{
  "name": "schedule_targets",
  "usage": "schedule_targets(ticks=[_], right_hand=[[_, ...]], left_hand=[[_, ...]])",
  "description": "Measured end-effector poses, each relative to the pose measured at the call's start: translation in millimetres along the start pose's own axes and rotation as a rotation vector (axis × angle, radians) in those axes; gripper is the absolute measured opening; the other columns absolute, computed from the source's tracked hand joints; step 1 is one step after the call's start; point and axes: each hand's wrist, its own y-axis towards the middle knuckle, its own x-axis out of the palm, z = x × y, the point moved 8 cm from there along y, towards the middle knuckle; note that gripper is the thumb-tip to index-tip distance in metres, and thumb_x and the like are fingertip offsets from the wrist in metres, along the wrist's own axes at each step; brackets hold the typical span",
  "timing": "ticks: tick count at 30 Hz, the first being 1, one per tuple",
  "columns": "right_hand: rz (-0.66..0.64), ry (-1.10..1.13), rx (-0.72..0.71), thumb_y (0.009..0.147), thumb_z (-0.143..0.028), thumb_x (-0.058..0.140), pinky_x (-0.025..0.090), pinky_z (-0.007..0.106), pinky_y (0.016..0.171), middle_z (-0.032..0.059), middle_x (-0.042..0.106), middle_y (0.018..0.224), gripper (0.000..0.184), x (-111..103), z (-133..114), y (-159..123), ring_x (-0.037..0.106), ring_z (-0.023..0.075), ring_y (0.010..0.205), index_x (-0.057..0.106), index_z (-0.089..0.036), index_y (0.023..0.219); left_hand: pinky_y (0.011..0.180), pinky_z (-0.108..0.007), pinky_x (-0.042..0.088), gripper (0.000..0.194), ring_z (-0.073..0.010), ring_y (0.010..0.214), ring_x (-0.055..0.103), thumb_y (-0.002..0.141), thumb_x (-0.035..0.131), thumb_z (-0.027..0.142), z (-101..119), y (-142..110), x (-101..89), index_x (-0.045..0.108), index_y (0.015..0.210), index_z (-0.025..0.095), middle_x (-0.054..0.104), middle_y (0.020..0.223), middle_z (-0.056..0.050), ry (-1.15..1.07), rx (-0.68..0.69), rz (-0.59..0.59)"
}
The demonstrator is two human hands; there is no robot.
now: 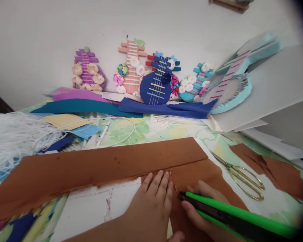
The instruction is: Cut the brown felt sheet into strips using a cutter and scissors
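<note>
My left hand (154, 198) lies flat, fingers spread, pinning the thin, floppy, tear-prone brown paper (103, 164) beside the cut while my right hand (204, 208) grips the green cutter (232, 215).

1. The left hand (151, 198) lies flat, fingers spread, pressing the brown paper sheet (98, 164) on the bench (151, 129).
2. The right hand (204, 208) grips a green utility knife (232, 215), its tip at the paper just beside the left fingertips.
3. Gold scissors (242, 176) lie closed to the right.
4. Paper guitar models (155, 84) stand along the wall behind.
</note>
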Motion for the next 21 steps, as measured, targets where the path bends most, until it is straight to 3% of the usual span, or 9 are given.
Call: schedule_targets(ticks=[7,10,14,21], right_hand=[[-0.129,-0.109,0.042,0.070,-0.025,0.047,0.043,0.021,0.044,-0.0005,0.057,0.057,0.008,1,3,3,0.053,0.0117,0.049,0.044,-0.020,0.064],[-0.145,-0.090,0.047,0.072,-0.025,0.046,0.043,0.021,0.044,-0.0010,0.057,0.055,0.010,6,4,2,0.053,0.0121,0.048,0.041,-0.021,0.064],[-0.097,-0.069,0.032,0.071,-0.026,0.047,0.042,0.021,0.042,-0.0007,0.057,0.054,0.009,5,4,0,0.053,0.0127,0.047,0.042,-0.021,0.066],[-0.026,-0.026,0.015,0.072,-0.028,0.047,0.042,0.020,0.043,-0.0017,0.053,0.051,0.014,-7,7,-5,0.051,0.0112,0.045,0.042,-0.020,0.062]], left_hand=[[0.096,-0.048,0.013,0.076,-0.0341,0.121,0.012,0.077,0.031,0.059,0,1,0.9,0.028,0.127,0.002,0.014,0.132,-0.021,0.038,0.007,0.032],[0.095,-0.048,0.017,0.065,-0.0336,0.120,0.015,0.081,0.030,0.049,-1,3,3.5,0.030,0.127,0.003,0.018,0.132,-0.020,0.080,0.028,0.051],[0.094,-0.046,0.023,0.048,-0.0316,0.120,0.018,0.084,0.027,0.025,-3,5,5.6,0.031,0.127,0.004,0.020,0.131,-0.018,0.140,0.050,0.060],[0.093,-0.048,0.024,0.050,-0.0332,0.120,0.016,0.082,0.028,0.025,-2,4,5.2,0.029,0.127,0.002,0.018,0.131,-0.019,0.130,0.060,0.030]])
